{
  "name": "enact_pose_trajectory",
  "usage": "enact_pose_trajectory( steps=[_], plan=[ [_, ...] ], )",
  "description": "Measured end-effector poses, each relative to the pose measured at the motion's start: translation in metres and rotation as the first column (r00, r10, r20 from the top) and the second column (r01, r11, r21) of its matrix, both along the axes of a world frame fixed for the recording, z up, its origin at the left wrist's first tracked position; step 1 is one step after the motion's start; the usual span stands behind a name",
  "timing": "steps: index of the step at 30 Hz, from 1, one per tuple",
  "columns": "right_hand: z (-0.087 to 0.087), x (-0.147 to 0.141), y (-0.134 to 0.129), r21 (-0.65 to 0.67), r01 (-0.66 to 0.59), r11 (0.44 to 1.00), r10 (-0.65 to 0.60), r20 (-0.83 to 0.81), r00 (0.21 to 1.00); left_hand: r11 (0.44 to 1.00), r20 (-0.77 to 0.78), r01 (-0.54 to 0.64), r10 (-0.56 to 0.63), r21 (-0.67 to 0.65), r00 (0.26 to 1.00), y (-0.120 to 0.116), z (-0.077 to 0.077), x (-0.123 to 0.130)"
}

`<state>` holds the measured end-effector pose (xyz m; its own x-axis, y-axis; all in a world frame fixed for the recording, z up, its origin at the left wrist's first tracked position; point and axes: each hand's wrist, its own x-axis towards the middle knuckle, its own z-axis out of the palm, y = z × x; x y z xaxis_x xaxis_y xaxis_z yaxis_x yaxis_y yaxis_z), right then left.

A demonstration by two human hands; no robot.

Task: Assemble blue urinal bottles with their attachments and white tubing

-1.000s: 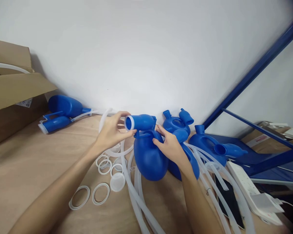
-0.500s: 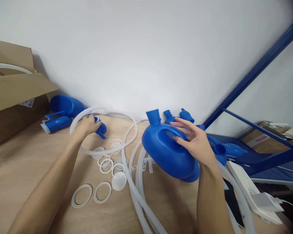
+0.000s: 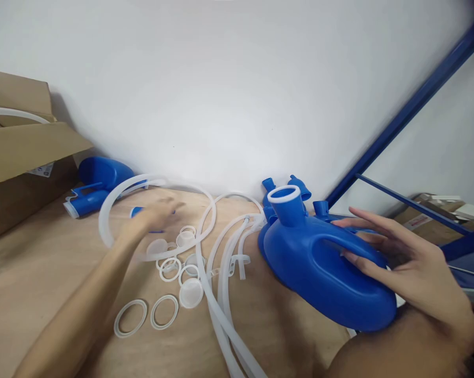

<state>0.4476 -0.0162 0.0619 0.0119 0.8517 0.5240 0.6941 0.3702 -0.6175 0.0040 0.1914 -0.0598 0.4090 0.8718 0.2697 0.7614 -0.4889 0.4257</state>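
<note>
My right hand (image 3: 413, 268) grips the handle of a blue plastic urinal bottle (image 3: 327, 283), thumb at the handle opening and fingers over the top. The bottle is tilted, its neck up and a white ring round its mouth. My left hand (image 3: 160, 215) is smeared by motion over a small blue part (image 3: 136, 211), mostly hidden behind it; whether they touch I cannot tell. Nearby lie a translucent hose (image 3: 221, 315), white rings (image 3: 130, 318) and a round translucent cap (image 3: 191, 293).
An open cardboard box (image 3: 28, 157) stands at the left, with another blue bottle (image 3: 106, 173) beside it. Several blue pieces (image 3: 299, 188) stand against the wall behind the held bottle. A blue metal frame (image 3: 402, 118) runs up at the right, with cartons (image 3: 421, 212) beyond it.
My right hand has brought the bottle nearer and to the right, turning its mouth into view. My left hand has moved a little to the right at the small blue part.
</note>
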Motion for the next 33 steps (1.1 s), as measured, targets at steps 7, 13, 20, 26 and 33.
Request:
enact_pose_trajectory(
  steps=[7, 13, 20, 26, 33],
  plan=[
    [-0.007, 0.012, 0.003, 0.021, -0.162, 0.986, 0.158, 0.127, 0.979, 0.757, -0.4, 0.653, -0.588, 0.034, 0.703, -0.076, -0.04, 0.142],
    [-0.01, 0.016, 0.01, -0.008, -0.085, 0.996, 0.086, 0.177, 0.98, 0.789, -0.301, 0.611, -0.567, 0.071, 0.767, -0.078, -0.066, 0.154],
    [-0.013, 0.027, 0.003, 0.036, -0.055, 0.998, 0.049, 0.146, 0.988, 0.811, -0.1, 0.58, -0.572, 0.077, 0.814, -0.077, -0.065, 0.159],
    [-0.011, 0.022, 0.006, 0.027, -0.094, 0.995, 0.088, 0.158, 0.983, 0.855, 0.203, 0.516, -0.497, -0.05, 0.844, -0.065, -0.026, 0.138],
    [-0.014, 0.034, 0.002, 0.063, -0.121, 0.991, 0.114, 0.097, 0.989, 0.583, 0.235, 0.749, -0.717, -0.313, 0.656, -0.052, -0.017, 0.148]
  ],
)
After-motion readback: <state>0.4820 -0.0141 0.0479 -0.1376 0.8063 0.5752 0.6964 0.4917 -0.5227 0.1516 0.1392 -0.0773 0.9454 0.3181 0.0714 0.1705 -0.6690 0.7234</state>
